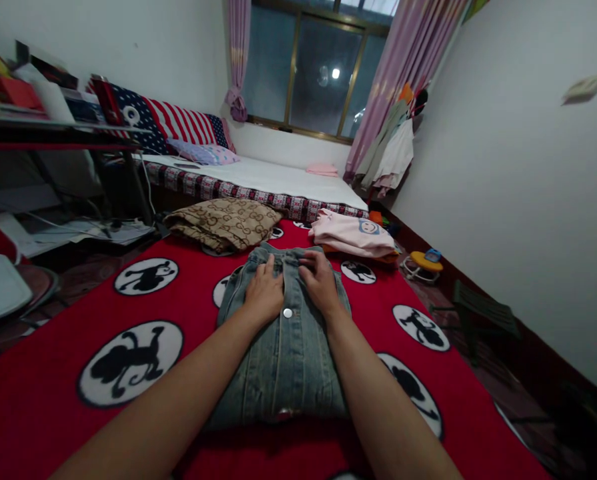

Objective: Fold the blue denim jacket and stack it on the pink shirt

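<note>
A folded blue denim jacket point(303, 360) with metal buttons lies on a red blanket point(193, 307) patterned with black figures in white circles. My left hand point(266, 290) rests flat on the upper left part of the denim, fingers stretched away from me. On the upper right part lies my right hand point(321, 280), its fingers apart and slightly bent. Neither hand grips the cloth. Beyond the jacket, a brown patterned folded cloth point(228, 223) sits to the left and a pink folded garment point(351, 233) with a smiley print to the right.
A bed point(268, 177) with a white sheet stands under the window at the back. On the left are a cluttered desk point(78, 127) and a chair point(3, 287). A yellow stool point(426, 261) and a dark green folding stool point(483, 307) stand along the right wall.
</note>
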`<state>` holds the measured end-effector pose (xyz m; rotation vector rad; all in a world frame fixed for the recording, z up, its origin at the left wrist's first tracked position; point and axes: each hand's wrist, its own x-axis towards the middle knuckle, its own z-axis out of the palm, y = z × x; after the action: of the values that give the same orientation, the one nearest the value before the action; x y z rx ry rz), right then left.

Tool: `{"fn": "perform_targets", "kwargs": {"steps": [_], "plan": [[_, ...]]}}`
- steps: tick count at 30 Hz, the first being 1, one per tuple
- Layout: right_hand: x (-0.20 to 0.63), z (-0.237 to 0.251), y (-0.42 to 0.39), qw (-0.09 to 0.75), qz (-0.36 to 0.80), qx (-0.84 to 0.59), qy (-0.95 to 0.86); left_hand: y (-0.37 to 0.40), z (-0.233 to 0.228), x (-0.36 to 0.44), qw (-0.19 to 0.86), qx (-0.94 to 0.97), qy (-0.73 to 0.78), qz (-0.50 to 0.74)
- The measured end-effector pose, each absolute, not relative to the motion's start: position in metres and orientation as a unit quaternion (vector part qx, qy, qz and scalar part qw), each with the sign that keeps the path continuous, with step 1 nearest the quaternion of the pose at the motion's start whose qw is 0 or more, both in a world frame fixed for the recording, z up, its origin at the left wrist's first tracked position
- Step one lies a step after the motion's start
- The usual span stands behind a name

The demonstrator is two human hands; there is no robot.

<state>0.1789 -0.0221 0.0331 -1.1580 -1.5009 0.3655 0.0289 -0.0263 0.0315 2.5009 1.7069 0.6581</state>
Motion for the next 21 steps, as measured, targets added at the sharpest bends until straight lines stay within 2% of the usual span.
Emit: {"fn": "perform_targets", "kwargs": {"steps": [3,7,11,14,18,21], "plan": [[0.174,0.023,-0.018,0.52,0.233,-0.462,-0.68,-0.024,0.034,0.023,0.03,0.789,0.551,0.271],[0.174,0.021,-0.021,0.508,0.187,-0.465,-0.7,-0.019,0.038,0.008,-0.017,0.685,0.601,0.412],[0.173,0.027,-0.026,0.488,0.128,-0.462,-0.73,-0.009,0.035,-0.007,0.028,0.626,0.668,0.401],[0.167,0.034,-0.032,0.466,0.116,-0.454,-0.751,-0.002,0.034,-0.014,0.053,0.633,0.636,0.439],[0.154,0.037,-0.04,0.462,0.117,-0.414,-0.776,-0.004,0.045,-0.021,0.011,0.629,0.567,0.531],[0.147,0.03,-0.036,0.416,0.136,-0.417,-0.797,-0.009,0.054,-0.026,-0.033,0.637,0.604,0.478]]}}
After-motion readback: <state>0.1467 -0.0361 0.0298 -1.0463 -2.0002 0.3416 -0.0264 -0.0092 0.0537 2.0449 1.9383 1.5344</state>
